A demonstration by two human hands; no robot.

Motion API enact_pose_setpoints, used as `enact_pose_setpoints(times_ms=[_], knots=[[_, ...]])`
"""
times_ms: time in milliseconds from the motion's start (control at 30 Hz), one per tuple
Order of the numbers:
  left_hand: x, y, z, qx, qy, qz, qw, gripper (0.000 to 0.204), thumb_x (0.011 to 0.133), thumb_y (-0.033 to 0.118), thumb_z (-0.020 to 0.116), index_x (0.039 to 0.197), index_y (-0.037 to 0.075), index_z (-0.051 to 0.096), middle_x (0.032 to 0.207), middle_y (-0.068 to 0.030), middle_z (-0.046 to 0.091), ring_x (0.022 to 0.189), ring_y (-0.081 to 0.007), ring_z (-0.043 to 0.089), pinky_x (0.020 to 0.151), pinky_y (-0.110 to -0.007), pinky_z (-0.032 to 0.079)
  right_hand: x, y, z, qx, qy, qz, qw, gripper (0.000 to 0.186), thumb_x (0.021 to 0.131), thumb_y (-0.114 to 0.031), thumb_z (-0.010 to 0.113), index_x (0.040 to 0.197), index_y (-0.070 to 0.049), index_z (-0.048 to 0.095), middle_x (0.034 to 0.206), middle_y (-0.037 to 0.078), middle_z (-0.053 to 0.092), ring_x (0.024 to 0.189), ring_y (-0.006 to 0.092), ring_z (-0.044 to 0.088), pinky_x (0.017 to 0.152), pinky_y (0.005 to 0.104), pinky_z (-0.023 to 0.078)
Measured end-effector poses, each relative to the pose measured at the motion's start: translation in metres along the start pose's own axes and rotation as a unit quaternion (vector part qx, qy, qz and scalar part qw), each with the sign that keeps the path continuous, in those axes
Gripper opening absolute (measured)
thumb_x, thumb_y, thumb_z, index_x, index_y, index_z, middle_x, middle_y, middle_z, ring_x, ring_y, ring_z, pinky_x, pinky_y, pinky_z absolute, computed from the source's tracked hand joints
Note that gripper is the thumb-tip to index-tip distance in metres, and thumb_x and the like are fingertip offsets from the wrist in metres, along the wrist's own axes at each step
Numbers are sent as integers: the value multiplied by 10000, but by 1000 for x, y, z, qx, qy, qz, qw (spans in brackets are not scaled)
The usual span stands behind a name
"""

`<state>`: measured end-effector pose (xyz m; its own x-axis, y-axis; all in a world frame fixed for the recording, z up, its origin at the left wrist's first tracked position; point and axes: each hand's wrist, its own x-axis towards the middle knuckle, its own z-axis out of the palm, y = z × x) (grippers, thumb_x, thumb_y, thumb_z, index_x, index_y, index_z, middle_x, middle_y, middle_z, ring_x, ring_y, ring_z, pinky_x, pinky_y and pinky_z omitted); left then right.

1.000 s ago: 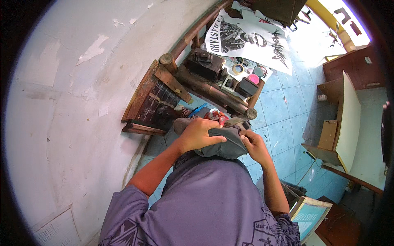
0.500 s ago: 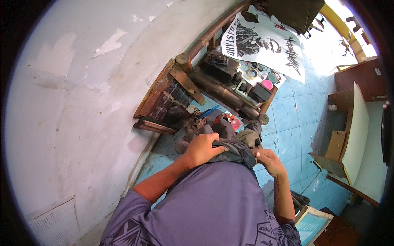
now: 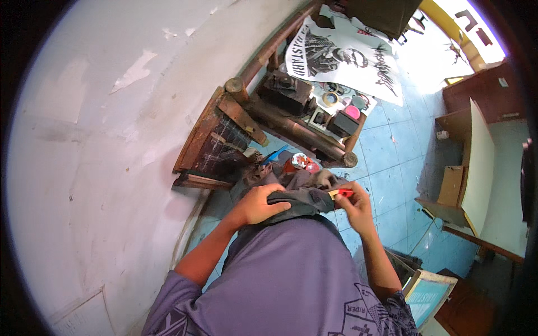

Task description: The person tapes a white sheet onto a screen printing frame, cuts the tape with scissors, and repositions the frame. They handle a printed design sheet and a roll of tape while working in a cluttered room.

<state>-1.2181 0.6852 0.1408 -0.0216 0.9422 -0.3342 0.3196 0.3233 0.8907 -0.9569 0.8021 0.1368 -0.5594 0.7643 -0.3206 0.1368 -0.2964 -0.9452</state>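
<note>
Dark grey cloth [image 3: 305, 197] lies gathered across my lap, just in front of my purple shirt [image 3: 286, 269]. My left hand [image 3: 259, 206] grips a fold of it, thumb on top and the fingers tucked into the fabric. In my right hand [image 3: 358, 210] is a small flat red and yellow object [image 3: 342, 193], pinched between thumb and fingers at the cloth's right side. Its exact kind cannot be made out, as the fingers cover part of it.
Ahead stands a bamboo bench [image 3: 297, 120] bearing tape rolls [image 3: 330, 99], a pink round lid [image 3: 352, 112], dark boxes and a printed white sheet [image 3: 342, 56]. A wooden frame [image 3: 207, 134] leans by the peeling wall [image 3: 112, 140]. Blue tiles [image 3: 386, 168] and open cabinet [image 3: 476, 168] lie right.
The red and yellow object now shows in my right hand, which has risen a little from the cloth's edge. My left hand has shifted slightly along the fold. The whole view has moved.
</note>
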Motion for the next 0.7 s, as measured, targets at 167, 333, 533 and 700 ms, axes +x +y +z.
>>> enact_pose_setpoints(times_ms=[167, 333, 533, 700], knots=[[9, -9, -2, -78, -24, 1, 997, 248, 822, 180, 734, 961, 1, 635, 794, -33, 636, 750, -90, 571, 689, -272, 470, -8, 4, -56, -6, 69, 5, 998, 121, 906, -101, 613, 982, -17, 571, 877, 67, 636, 777, 137, 627, 710, 271, 523], [30, 1, -31, -185, 34, 42, 981, 134, 845, 118, 714, 874, 30, 616, 773, 38, 588, 735, -43, 509, 670, -246, 440, -33, 36, -108, 115, 286, -12, 951, 171, 907, -162, 600, 1033, -55, 552, 848, 57, 632, 786, 163, 639, 709, 300, 525], [86, 37, -101, -172, 198, 134, 956, 142, 898, 182, 693, 850, 80, 606, 812, 58, 578, 785, -51, 511, 746, -219, 420, -72, 108, -149, 282, 435, 11, 855, 199, 903, -226, 611, 1037, -97, 542, 871, 51, 620, 816, 178, 627, 698, 324, 478], [154, 89, -155, -82, 314, 252, 912, 176, 924, 196, 662, 899, 27, 619, 848, 20, 605, 799, -71, 532, 741, -228, 431, -67, 154, -121, 366, 458, 34, 809, 208, 909, -221, 606, 1065, -100, 541, 903, 46, 635, 873, 194, 629, 718, 324, 464]])
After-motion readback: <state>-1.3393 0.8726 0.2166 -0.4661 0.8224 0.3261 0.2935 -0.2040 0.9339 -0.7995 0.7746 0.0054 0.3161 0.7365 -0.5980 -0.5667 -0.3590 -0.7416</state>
